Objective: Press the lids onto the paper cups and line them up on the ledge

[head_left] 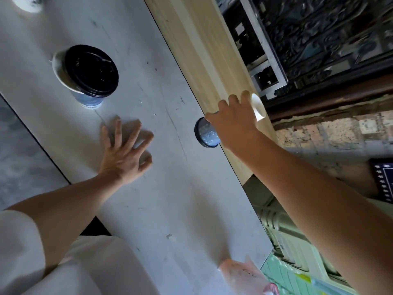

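Observation:
A blue paper cup (90,102) stands on the white table (148,60) at the left. A black lid (91,71) lies on it off-centre, so the cup's white rim shows on the left side. My right hand (234,122) grips a second blue paper cup (207,134) tipped on its side over the edge of the light wooden ledge (202,60). Its base points towards me and its white open rim (258,107) points away. No lid is on this cup. My left hand (125,150) rests on the table with fingers spread, holding nothing.
A white round object (27,4) sits at the table's far left corner, cut off by the frame. A clear plastic bag (244,275) lies at the near edge. Beyond the ledge are dark ornate metalwork (319,35) and a brick wall (331,133). Green crates (293,252) stand below on the right.

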Demonstrator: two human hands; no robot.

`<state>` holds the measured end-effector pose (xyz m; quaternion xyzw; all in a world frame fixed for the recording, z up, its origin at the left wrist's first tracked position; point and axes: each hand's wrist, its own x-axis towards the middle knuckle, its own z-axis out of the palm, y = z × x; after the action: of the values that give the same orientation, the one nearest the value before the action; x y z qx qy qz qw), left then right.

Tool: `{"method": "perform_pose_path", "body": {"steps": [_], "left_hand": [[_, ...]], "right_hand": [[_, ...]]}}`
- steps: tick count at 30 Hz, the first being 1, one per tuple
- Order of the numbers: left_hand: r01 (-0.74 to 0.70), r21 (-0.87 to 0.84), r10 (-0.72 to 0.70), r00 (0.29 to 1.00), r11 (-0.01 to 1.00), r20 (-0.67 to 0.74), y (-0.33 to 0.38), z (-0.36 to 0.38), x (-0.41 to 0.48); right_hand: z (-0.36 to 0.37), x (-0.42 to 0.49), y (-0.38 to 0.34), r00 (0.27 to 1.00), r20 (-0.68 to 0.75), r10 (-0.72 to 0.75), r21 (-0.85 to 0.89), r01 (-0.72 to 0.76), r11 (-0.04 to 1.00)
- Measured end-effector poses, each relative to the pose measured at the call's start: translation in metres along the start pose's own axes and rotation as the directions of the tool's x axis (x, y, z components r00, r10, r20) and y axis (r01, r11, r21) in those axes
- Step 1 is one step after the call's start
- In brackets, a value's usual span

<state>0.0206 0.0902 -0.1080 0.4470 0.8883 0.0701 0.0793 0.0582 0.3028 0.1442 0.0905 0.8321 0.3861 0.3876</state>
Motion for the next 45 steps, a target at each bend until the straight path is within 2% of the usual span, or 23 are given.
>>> {"method": "perform_pose_path", "body": {"steps": [2,4,9,12,20,33,45], "left_hand": [[-0.007,0.001,0.007,1.0,1.0,-0.007,-0.001,0.002,0.0],[-0.015,0.005,0.015,1.0,1.0,-0.015,-0.002,0.005,0.001],[-0.002,0.008,0.002,1.0,1.0,-0.015,-0.001,0.006,0.001],[0.001,0.002,-0.001,1.0,1.0,-0.028,-0.001,0.006,0.0],[0.008,-0.012,-0.008,0.999,1.0,-0.031,-0.001,0.005,-0.001],[0.003,-0.039,-0.005,0.998,0.999,-0.064,0.001,0.005,-0.002],[0.012,-0.046,-0.014,0.999,0.999,-0.049,0.001,0.003,-0.002]], "right_hand": [[-0.005,0.004,-0.003,0.997,-0.021,0.071,0.054,-0.07,0.996],[-0.008,0.005,-0.008,0.996,-0.035,0.086,0.033,-0.085,0.996],[-0.014,0.006,-0.014,0.997,-0.067,0.04,-0.014,-0.041,0.999],[-0.013,0.006,-0.014,1.0,-0.021,-0.007,-0.002,0.007,1.0],[-0.009,-0.001,-0.017,0.999,0.046,-0.021,0.017,0.021,1.0],[-0.004,-0.01,-0.019,0.998,0.033,-0.049,-0.008,0.05,0.999],[0.005,-0.014,-0.027,0.998,-0.002,0.059,-0.029,-0.059,0.998]]}}
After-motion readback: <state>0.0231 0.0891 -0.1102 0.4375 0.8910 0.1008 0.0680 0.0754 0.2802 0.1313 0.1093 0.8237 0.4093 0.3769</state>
